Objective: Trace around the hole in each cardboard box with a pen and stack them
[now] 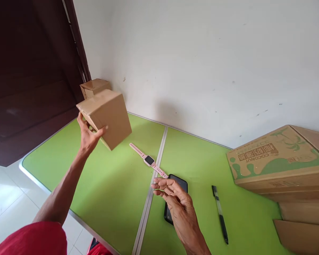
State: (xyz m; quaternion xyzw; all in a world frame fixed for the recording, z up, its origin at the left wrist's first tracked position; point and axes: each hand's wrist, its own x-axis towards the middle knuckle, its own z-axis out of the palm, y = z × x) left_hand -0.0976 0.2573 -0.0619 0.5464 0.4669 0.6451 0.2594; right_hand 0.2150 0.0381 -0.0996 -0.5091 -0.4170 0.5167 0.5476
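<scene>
My left hand (89,132) grips a plain brown cardboard box (113,120) by its near left side, holding it tilted above the table's left half. Empty, with its fingers apart and slightly curled, my right hand (175,200) hovers over a black smartphone (168,212) and hides part of it. Just beyond those fingers lies a pink smartwatch (149,160), its strap stretched out flat across the table's seam. To the right of the phone is a black pen (221,216) with a clear section.
Behind the held box stands another cardboard box (95,85) near the wall. A large printed coconut carton (276,156) with an open flap occupies the right side. The green folding table (55,166) meets a white wall (202,63); a dark door (29,71) is at left.
</scene>
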